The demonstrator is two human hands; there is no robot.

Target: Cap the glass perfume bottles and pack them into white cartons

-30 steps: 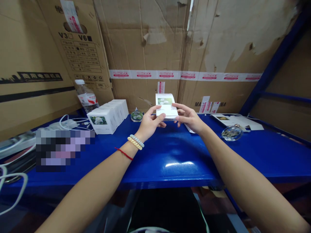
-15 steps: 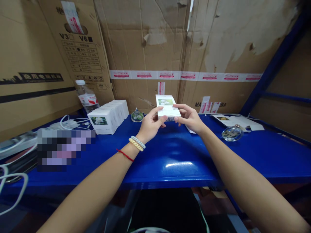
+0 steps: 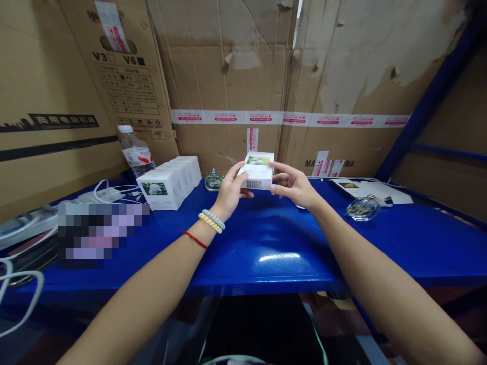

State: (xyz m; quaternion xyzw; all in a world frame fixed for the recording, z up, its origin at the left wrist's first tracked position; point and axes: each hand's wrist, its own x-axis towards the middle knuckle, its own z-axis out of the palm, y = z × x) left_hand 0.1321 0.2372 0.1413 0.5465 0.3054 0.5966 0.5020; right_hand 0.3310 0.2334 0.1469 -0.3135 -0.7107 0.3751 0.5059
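Observation:
A small white box with a flower picture and a barcode is held up over the blue table. My left hand grips its left side, thumb on the front. At its right side is my right hand, thumb and fingertips against the box edge. A round glass bottle stands just behind my left hand, partly hidden by it. Further left is a row of white boxes with the same flower picture.
A plastic water bottle leans behind the row. White cables and a blurred-out item lie at left. On the right are another glass bottle and flat white cartons. Cardboard stands behind the blue table.
The box has moved slightly left and turned. Its top flap, raised before, now lies flat. My left hand has shifted a little left with it.

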